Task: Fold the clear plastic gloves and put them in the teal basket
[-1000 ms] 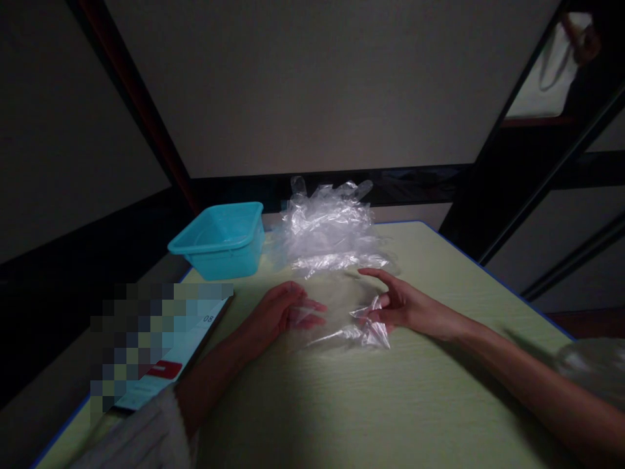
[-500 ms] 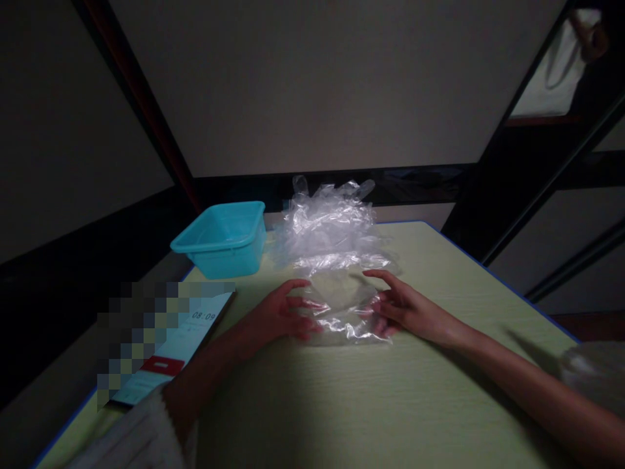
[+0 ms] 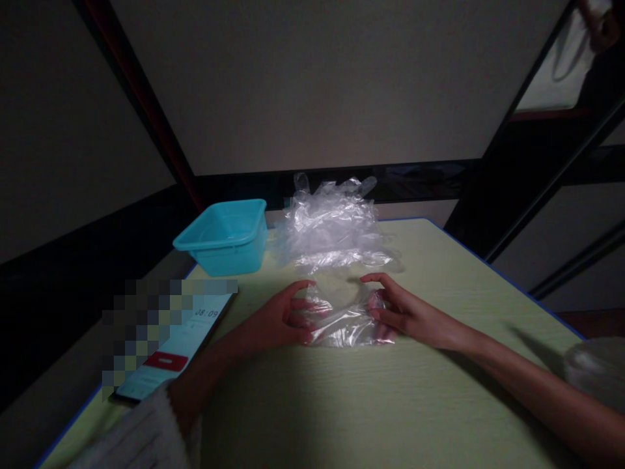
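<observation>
A thin, clear disposable plastic glove (image 3: 346,322) lies crumpled and shiny low over the table between my hands. My left hand (image 3: 290,316) grips its left edge, index finger stretched out above and the other fingers curled at the film. At the right side, my right hand (image 3: 395,309) holds the film, with some fingertips showing pinkish through it and the index finger pointing inward. Just beyond the hands rests a heap of clear plastic gloves (image 3: 334,225), with finger shapes sticking up at its top.
A turquoise plastic basket (image 3: 232,257) stands at the back left of the pale wooden table (image 3: 312,404). Near my left forearm lies a phone (image 3: 188,332) with a lit screen, partly pixelated. Behind the table rises a panelled wall (image 3: 312,85). A white bag (image 3: 556,71) hangs at upper right.
The plastic between my hands has shifted and creased differently, its front part gathered more. My hands stay almost in place; the view has moved slightly.
</observation>
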Motion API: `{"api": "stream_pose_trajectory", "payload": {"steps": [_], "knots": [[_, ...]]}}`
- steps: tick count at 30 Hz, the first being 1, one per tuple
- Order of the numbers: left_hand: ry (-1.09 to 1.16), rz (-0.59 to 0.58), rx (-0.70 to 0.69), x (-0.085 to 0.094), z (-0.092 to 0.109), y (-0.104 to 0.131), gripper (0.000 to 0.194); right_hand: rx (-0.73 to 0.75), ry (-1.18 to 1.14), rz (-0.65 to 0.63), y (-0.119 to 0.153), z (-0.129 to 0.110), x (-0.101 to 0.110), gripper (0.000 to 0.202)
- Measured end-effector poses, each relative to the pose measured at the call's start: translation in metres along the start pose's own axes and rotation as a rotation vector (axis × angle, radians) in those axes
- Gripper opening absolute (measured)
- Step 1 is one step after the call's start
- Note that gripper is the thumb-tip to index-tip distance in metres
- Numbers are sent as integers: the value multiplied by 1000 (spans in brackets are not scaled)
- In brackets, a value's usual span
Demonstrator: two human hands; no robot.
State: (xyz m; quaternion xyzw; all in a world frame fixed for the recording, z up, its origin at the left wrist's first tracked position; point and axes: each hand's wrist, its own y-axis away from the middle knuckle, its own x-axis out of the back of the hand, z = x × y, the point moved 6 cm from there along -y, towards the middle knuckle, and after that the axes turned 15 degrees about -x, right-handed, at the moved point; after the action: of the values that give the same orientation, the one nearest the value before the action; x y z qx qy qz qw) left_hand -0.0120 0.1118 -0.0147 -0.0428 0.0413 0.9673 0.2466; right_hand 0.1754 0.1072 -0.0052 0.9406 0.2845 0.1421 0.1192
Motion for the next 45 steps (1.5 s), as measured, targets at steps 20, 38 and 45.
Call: {"api": "stream_pose_trajectory", "payload": {"steps": [20, 38, 45], "knots": [[-71, 167, -71, 12, 4, -2, 83, 16, -63, 46, -5, 4, 12, 51], [31, 92, -81, 2, 2, -2, 83, 7, -246, -253, 0, 1, -12, 79], [43, 66, -85, 0, -1, -3, 82, 5, -169, -265, 3, -2, -17, 82]]}}
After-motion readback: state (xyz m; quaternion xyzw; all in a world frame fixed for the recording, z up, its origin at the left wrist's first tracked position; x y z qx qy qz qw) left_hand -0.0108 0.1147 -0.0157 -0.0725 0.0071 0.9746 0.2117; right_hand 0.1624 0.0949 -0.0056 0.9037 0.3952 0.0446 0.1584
